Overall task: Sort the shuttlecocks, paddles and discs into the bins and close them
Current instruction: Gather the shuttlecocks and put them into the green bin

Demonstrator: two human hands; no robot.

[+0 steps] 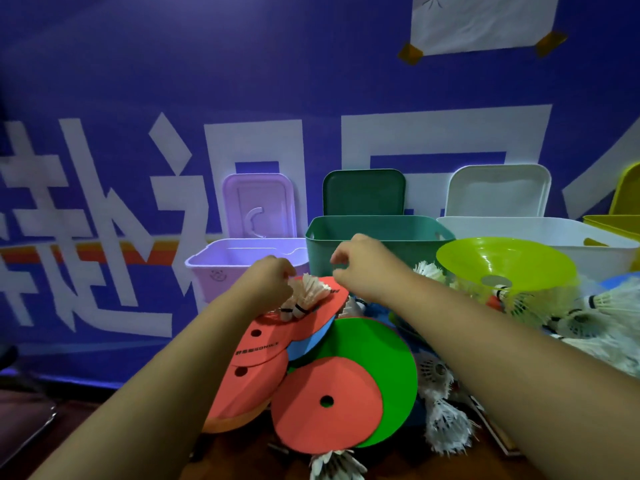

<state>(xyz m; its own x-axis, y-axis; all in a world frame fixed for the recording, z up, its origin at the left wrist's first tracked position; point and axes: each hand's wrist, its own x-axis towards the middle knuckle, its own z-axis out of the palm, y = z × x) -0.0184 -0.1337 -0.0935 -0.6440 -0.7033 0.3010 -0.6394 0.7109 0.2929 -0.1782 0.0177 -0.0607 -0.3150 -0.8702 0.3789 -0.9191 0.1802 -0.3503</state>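
My left hand (268, 278) is closed on a small bunch of white feather shuttlecocks (306, 294), held just above a red paddle (304, 322). My right hand (356, 263) hovers close by in front of the green bin (377, 226), fingers curled; whether it holds anything I cannot tell. Flat red discs (325, 400) and a green disc (391, 362) are piled on the table below. A lime cone disc (502, 261) rests on more shuttlecocks (602, 313) at the right. The pink bin (249, 254) and white bin (554, 233) stand open.
Lids lean on the blue wall behind the bins: pink (259, 202), dark green (363, 192), white (498, 192). A yellow bin (620, 223) shows at the far right edge. Loose shuttlecocks (446, 424) lie at the table's front. A dark chair (20, 427) sits at lower left.
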